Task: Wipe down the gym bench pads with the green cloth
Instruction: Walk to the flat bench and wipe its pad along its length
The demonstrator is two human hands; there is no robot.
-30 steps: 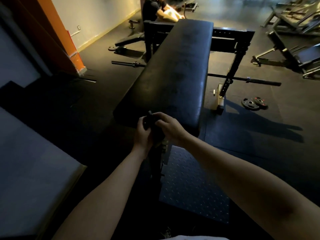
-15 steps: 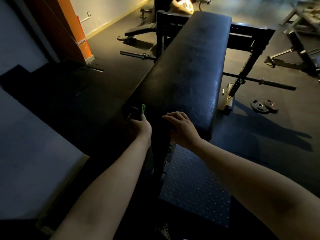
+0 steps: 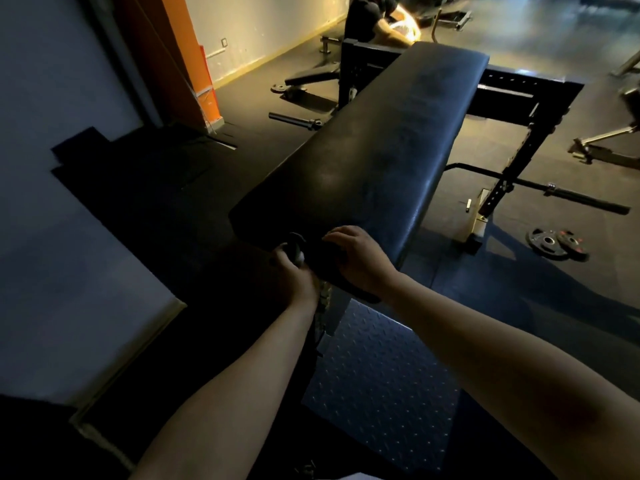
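Note:
The long black bench pad [image 3: 381, 161] runs away from me toward the upper right. At its near end, in deep shadow, my left hand [image 3: 294, 271] grips a bunched dark thing, the green cloth [image 3: 296, 247], just below the pad's near-left corner. The cloth's colour hardly shows in the dark. My right hand [image 3: 358, 259] rests on the pad's near end beside the cloth, its fingers loosely bent over the edge and holding nothing that I can see.
A diamond-plate foot platform [image 3: 381, 375] lies under the bench's near end. A barbell [image 3: 554, 194] and weight plates [image 3: 557, 244] lie on the floor at right. A person [image 3: 374, 19] crouches beyond the far end. A padded box [image 3: 69, 289] stands at left.
Both hands held the cloth together at the pad's end a second ago. The right hand has let go and now rests on the pad; the left hand keeps the cloth.

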